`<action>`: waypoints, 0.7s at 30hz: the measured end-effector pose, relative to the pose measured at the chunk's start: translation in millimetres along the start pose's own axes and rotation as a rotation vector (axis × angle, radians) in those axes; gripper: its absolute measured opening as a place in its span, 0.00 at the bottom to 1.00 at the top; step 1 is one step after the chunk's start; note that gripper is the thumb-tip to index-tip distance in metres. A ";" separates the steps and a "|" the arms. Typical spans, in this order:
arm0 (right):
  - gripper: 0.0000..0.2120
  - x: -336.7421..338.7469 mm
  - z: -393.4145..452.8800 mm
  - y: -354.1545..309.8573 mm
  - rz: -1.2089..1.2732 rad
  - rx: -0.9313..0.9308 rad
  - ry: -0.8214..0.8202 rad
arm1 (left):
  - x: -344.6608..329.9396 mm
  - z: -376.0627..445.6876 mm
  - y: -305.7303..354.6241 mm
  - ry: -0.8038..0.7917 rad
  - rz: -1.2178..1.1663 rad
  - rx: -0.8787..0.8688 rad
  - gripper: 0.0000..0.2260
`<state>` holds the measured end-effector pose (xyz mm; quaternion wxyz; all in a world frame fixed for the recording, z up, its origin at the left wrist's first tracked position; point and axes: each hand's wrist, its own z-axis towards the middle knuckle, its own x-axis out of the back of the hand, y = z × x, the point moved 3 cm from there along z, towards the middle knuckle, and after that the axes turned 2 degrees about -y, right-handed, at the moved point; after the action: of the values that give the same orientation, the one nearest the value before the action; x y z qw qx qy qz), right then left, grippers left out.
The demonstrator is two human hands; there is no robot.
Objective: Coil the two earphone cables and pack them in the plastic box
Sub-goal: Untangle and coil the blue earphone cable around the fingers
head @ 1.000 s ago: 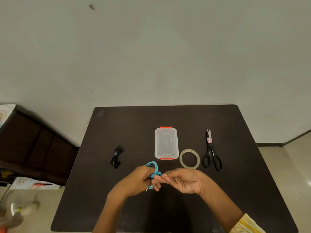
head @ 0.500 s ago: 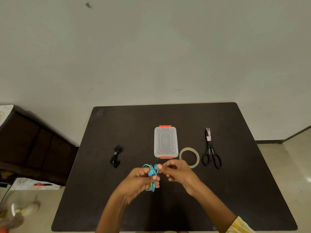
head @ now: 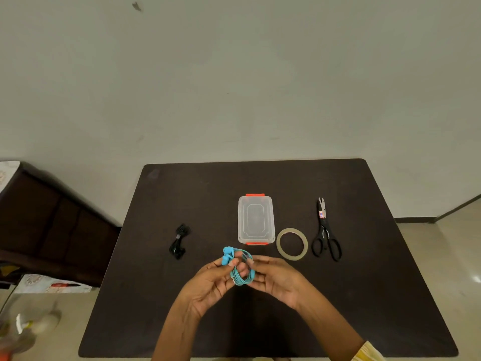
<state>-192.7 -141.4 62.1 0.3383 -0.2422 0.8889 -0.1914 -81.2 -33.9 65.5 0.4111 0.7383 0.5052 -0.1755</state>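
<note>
With both our hands, left hand (head: 210,281) and right hand (head: 276,278), pinching the blue earphone coil (head: 240,269) above the worktop (head: 364,282) near the shut plastic box (head: 256,220), any slackened grip could let its loops spring loose.

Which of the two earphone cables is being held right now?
The blue earphone cable, looped between the left hand and right hand. The black earphone cable lies untouched on the table.

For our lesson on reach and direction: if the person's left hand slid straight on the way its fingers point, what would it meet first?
The left hand points up-right, so it would likely meet the plastic box first; depth is unclear, since the hand holds the blue earphone cable above the table.
</note>
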 end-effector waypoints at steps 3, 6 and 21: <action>0.14 5.0 -0.3 -0.4 0.022 0.120 0.151 | 2.3 -3.5 -0.5 0.117 0.084 -0.009 0.11; 0.12 3.1 -6.0 -3.5 -0.113 0.312 0.311 | 3.1 -3.6 -3.9 0.240 0.240 -0.045 0.10; 0.14 -30.0 -7.4 0.7 -1.054 0.670 0.302 | -8.4 -1.0 -10.7 0.289 0.222 -0.095 0.15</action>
<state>-178.4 -122.8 82.1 0.1271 -0.4982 0.5805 -0.6314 -94.5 -36.5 67.2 0.3855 0.7869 0.4819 0.0030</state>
